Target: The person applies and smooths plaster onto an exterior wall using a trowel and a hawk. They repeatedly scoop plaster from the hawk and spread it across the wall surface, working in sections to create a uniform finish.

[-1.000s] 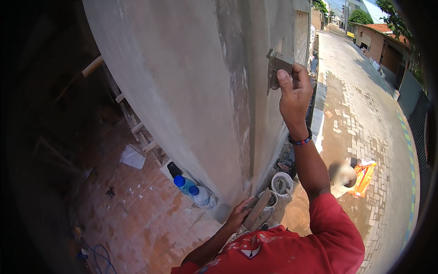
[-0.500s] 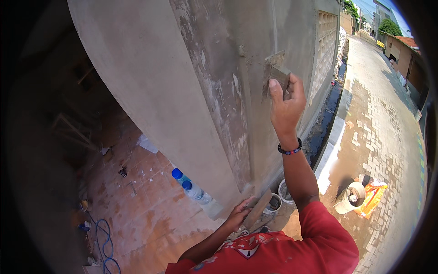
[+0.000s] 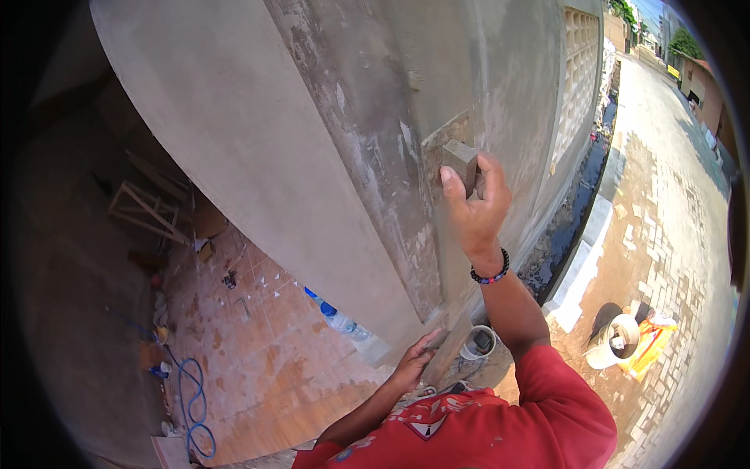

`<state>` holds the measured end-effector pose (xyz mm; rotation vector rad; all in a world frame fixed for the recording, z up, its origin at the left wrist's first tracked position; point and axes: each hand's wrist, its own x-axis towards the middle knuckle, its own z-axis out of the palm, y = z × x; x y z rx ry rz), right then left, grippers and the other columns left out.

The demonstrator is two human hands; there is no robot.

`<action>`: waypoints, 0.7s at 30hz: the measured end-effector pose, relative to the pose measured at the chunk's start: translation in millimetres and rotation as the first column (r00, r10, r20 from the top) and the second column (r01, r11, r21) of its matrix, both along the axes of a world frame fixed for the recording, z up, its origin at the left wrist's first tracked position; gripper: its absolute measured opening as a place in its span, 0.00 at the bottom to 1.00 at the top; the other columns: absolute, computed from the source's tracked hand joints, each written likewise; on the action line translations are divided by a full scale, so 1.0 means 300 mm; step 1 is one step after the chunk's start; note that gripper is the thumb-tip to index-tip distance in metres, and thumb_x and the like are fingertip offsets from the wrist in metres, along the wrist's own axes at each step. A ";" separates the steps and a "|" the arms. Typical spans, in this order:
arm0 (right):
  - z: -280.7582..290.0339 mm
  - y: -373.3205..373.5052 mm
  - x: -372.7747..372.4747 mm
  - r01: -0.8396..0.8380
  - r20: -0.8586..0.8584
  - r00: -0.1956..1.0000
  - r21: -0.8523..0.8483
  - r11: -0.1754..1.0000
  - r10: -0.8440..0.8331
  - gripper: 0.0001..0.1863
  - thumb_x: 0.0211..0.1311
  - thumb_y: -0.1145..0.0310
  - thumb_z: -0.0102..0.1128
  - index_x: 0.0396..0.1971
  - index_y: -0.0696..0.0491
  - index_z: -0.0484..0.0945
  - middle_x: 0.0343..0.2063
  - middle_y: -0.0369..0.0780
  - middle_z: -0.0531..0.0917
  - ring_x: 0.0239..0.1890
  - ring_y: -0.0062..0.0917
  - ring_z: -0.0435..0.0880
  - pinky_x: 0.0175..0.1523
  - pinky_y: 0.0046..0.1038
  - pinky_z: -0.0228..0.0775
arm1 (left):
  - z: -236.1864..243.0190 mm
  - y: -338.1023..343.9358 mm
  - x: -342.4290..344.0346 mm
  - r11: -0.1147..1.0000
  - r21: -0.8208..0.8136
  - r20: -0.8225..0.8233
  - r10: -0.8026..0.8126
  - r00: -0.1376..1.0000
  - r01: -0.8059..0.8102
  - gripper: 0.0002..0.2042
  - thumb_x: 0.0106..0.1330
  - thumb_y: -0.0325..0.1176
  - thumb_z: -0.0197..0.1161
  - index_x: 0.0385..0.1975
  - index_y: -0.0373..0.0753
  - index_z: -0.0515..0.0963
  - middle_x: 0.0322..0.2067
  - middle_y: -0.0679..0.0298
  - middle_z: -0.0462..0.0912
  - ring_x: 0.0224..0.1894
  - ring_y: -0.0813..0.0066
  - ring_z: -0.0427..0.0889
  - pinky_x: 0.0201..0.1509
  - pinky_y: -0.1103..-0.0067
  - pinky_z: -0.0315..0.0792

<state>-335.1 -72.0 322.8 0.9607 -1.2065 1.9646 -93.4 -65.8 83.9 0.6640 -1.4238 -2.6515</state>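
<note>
Raised in front of me, my right hand (image 3: 482, 205) pinches the block handle of a plastering float (image 3: 459, 155), thumb on one side and fingers on the other. The float's thin plate lies against the grey plastered wall (image 3: 500, 94), just right of a darker, patchy strip (image 3: 371, 148). Lower down, my left hand (image 3: 412, 366) grips the edge of a narrow wooden board (image 3: 447, 358) near the foot of the wall; part of its grip is hidden. A bead bracelet circles my right wrist.
Clear bottles with blue caps (image 3: 337, 319) stand by the wall's lower corner. Buckets (image 3: 478, 342) (image 3: 623, 336) sit at my feet and on the paving beside an orange sack (image 3: 650, 344). A blue hose (image 3: 187, 391) coils on the tiled floor; a drain ditch (image 3: 574, 211) runs outside.
Against the wall, my right hand and the float have shifted slightly left and down. My left hand keeps hold of the board. The whole view has turned a little.
</note>
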 end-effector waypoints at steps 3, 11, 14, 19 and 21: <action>-0.034 -0.024 -0.045 0.163 -0.034 0.986 0.100 0.982 -0.160 0.16 0.55 0.69 0.65 0.40 0.63 0.73 0.31 0.42 0.80 0.31 0.24 0.77 0.37 0.28 0.69 | 0.032 -0.001 -0.019 0.982 -0.188 -0.018 -0.029 0.999 0.025 0.27 0.66 0.21 0.46 0.67 0.44 0.57 0.62 0.62 0.65 0.61 0.74 0.67 0.65 0.77 0.59; -0.089 0.028 -0.008 -0.090 0.145 0.985 -0.015 0.996 0.091 0.17 0.56 0.69 0.64 0.42 0.63 0.73 0.31 0.47 0.79 0.32 0.29 0.78 0.40 0.29 0.69 | -0.013 -0.012 -0.017 0.999 -0.043 -0.016 -0.007 1.000 0.007 0.27 0.66 0.21 0.45 0.67 0.45 0.58 0.63 0.63 0.64 0.61 0.74 0.66 0.65 0.77 0.58; -0.161 0.009 -0.012 0.185 -0.108 0.980 0.198 0.963 -0.166 0.17 0.57 0.69 0.63 0.42 0.63 0.74 0.31 0.43 0.80 0.33 0.24 0.78 0.39 0.26 0.70 | 0.023 0.002 -0.018 0.999 -0.029 0.038 -0.027 0.999 0.028 0.27 0.66 0.21 0.45 0.67 0.45 0.58 0.63 0.63 0.63 0.61 0.74 0.66 0.65 0.77 0.59; -0.109 0.088 -0.150 0.092 0.313 0.942 0.112 0.990 -0.122 0.16 0.54 0.72 0.64 0.41 0.62 0.73 0.28 0.44 0.79 0.33 0.26 0.79 0.39 0.28 0.70 | 0.060 0.000 -0.010 0.992 0.120 0.062 -0.038 0.997 0.031 0.27 0.66 0.21 0.44 0.67 0.45 0.58 0.64 0.63 0.62 0.61 0.72 0.66 0.64 0.75 0.62; -0.150 0.083 -0.068 -0.057 0.300 0.953 0.042 0.997 0.041 0.16 0.55 0.71 0.64 0.41 0.62 0.74 0.28 0.45 0.79 0.32 0.28 0.79 0.39 0.29 0.70 | 0.020 -0.011 0.000 1.000 0.004 0.039 -0.014 0.999 0.014 0.27 0.66 0.21 0.43 0.66 0.45 0.58 0.64 0.62 0.62 0.61 0.71 0.66 0.63 0.75 0.64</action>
